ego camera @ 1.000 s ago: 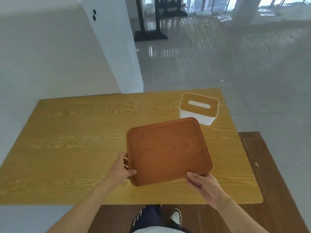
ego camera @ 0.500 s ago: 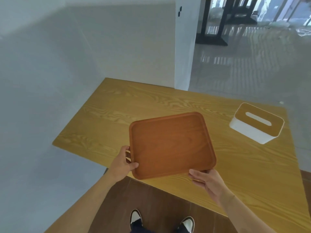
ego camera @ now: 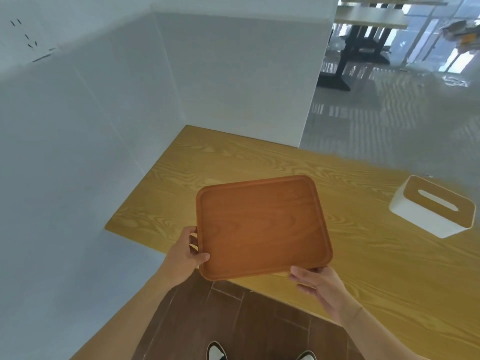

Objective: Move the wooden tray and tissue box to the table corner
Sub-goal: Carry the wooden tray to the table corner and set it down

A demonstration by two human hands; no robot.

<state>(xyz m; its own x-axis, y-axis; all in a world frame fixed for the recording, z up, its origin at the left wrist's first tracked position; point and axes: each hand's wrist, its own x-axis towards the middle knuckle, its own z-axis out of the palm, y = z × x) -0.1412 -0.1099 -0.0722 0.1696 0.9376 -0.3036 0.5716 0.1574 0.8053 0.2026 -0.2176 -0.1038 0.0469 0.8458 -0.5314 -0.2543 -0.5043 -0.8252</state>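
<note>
A reddish-brown rectangular wooden tray point(ego camera: 262, 226) w/ rounded corners is held at frame centre, above the near edge of the yellow wood-grain table point(ego camera: 363, 255). Its left edge is gripped by the left hand point(ego camera: 185, 257), thumb on the rim; its lower-right corner is supported by the right hand point(ego camera: 318, 283), fingers underneath. A white tissue box point(ego camera: 432, 213) w/ wooden lid sits at frame right, well apart from the tray.

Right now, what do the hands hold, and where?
The wooden tray: left hand grips its near-left edge, right hand supports its near-right corner.
</note>
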